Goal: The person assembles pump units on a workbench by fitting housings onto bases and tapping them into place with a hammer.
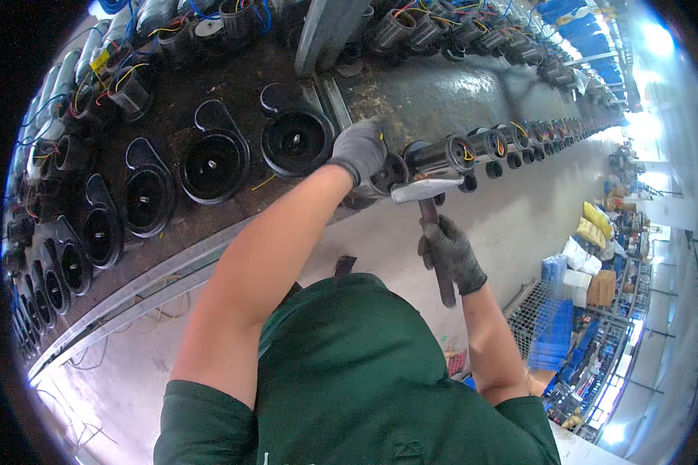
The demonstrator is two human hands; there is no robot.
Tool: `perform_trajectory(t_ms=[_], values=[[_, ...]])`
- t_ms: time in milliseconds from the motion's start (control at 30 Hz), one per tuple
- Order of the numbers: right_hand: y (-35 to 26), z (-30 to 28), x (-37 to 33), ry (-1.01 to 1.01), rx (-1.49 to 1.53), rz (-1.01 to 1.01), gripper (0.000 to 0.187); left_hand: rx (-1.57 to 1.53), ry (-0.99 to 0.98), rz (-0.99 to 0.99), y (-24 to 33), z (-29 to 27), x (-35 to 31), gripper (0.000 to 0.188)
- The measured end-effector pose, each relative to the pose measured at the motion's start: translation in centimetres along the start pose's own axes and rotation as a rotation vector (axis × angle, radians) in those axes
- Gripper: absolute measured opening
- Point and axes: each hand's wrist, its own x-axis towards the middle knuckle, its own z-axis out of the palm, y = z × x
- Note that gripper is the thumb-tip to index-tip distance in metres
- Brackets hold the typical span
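Observation:
My right hand (454,256), in a dark grey glove, is closed round the dark handle of a hammer (425,189). The hammer's silvery head is raised beside a black round housing (386,175) at the bench's near edge. My left hand (362,147), gloved in grey, grips that housing from its left side, fingers curled over the top. Just right of it lies a shiny metal motor cylinder (440,157) with yellow wires in its open end. Left of my left hand sits a black pump casing (296,141) with a small metal shaft at its centre.
More black casings (213,164) run along the dark workbench (264,209) to the left. A row of metal cylinders (512,138) stretches away to the right. Wired motors (132,89) line the back, near an upright metal post (326,35). A wire cage (529,318) stands at the right.

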Motion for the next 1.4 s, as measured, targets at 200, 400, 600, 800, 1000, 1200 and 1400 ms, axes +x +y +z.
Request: perform_trajectory(t_ms=[200,400,600,800,1000,1200,1400], values=[[0.8,-2.5,4.7,0.15,-0.034,0.063,0.039,0.222,-0.465,0.151,-0.3,1.4,4.6,0.021],[-5.6,0.4,0.7,0.203,0.143,-0.483,0.035,0.626,-0.504,0.478,-0.1,-1.1,4.4,0.021],[2.5,1.4,6.0,0.163,-0.643,-0.4,0.043,0.915,-0.549,0.641,-1.7,-0.8,4.9,0.02],[2.1,-0.6,5.8,0.094,-0.464,-0.084,0.038,0.931,-0.564,0.616,0.6,-1.6,4.3,0.021],[-4.2,3.6,0.5,0.238,-0.046,-0.264,0.024,0.971,-0.631,0.681,-0.9,-1.1,4.5,0.024],[6.9,-1.9,8.0,0.162,-0.753,-0.188,0.022,0.999,-0.614,0.729,1.6,-0.7,4.9,0.025],[0.9,3.2,3.5,0.199,-0.381,-0.201,0.032,-0.347,-0.362,0.551,-10.8,7.9,7.1,0.025]])
